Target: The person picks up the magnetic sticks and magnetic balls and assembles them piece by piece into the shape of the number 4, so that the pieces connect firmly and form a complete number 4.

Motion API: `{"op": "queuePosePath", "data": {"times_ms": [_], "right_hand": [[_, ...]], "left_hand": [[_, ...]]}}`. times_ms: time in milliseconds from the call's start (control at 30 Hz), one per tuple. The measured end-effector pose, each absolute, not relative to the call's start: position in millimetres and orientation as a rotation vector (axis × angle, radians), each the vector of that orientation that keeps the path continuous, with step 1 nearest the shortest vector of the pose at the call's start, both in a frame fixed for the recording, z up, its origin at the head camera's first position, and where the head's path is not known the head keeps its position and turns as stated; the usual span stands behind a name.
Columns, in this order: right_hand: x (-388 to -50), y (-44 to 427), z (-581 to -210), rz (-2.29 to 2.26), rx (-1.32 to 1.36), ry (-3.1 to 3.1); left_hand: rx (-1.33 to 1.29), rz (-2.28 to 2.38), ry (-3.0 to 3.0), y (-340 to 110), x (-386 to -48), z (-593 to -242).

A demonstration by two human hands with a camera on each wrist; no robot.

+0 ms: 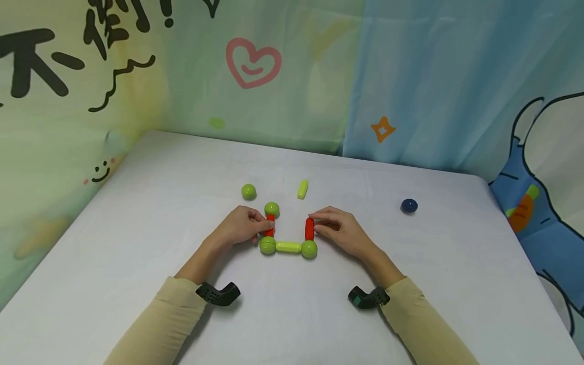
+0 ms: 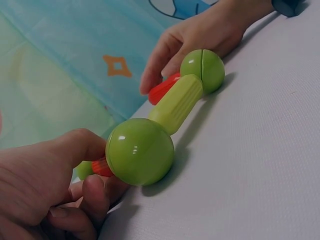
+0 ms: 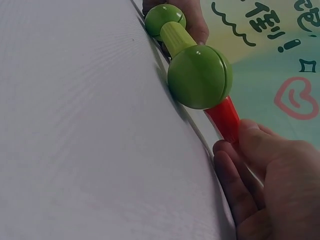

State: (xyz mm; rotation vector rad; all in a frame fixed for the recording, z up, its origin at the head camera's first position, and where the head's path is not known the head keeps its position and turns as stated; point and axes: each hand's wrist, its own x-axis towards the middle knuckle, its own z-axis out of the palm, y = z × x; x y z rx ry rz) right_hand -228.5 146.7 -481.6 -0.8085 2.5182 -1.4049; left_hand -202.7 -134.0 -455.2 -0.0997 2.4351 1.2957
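Note:
A U-shaped piece of toy balls and rods lies on the white table. Its base is a yellow-green rod (image 1: 288,247) between a left green ball (image 1: 267,246) and a right green ball (image 1: 309,249). From the left ball a red rod (image 1: 270,232) runs back to another green ball (image 1: 271,208); my left hand (image 1: 242,224) pinches this rod, partly covering it. At the right ball a second red rod (image 1: 309,229) points away from me. My right hand (image 1: 342,232) pinches its free end between thumb and fingers, as the right wrist view shows.
Behind the piece lie a loose green ball (image 1: 248,191) and a short yellow-green rod (image 1: 302,189). A dark blue ball (image 1: 409,206) sits farther right. Printed curtains (image 1: 296,101) hang along the back of the table (image 1: 292,314).

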Motion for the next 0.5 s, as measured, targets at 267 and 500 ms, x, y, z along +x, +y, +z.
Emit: {"op": "queuePosePath", "data": {"times_ms": [267,500], "right_hand": [[-229.5,148.1,-478.1,-1.465,-0.752,2.511],[-250.5,138.8,-456.7,-1.384,-0.736,2.546]], "left_hand": [[-0.070,1.317,2.424,-133.9,-204.1,-458.0],[-0.061,1.325,2.432,-133.7,-204.4,-456.7]]}}
